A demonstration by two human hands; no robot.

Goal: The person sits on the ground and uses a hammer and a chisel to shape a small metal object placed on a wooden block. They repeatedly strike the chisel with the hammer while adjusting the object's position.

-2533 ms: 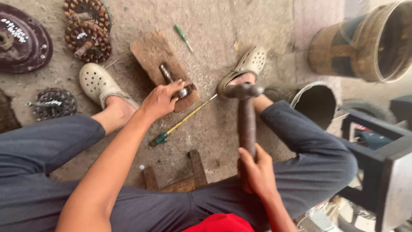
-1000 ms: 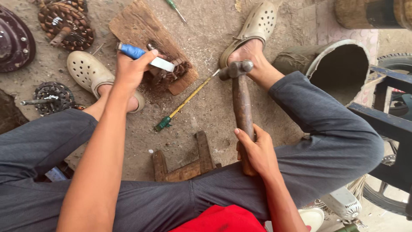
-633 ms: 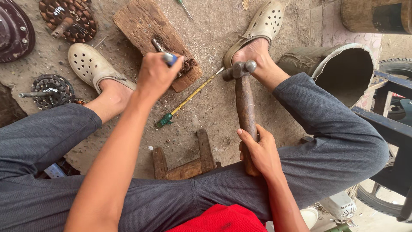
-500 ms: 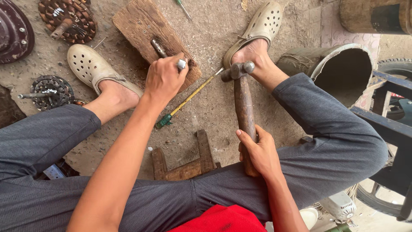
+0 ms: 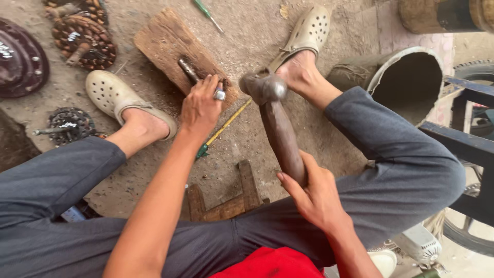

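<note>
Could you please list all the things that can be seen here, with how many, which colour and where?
wooden block: 1, brown, on the ground, top centre
metal rod: 1, dark, lying on the block
small metal piece: 1, silver, at the left fingertips
hammer: 1, dark head, brown handle, centre
screwdrivers: 2, green handles, one top centre, one under the left wrist
toothed round parts: 2, rusty upper left, dark left
round disc: 1, dark, left edge
cylinder: 1, open, grey, right
wooden stool: 1, brown, under the legs
clogs: 2, cream, left, right
left hand: on the block
right hand: grips the hammer handle
</note>
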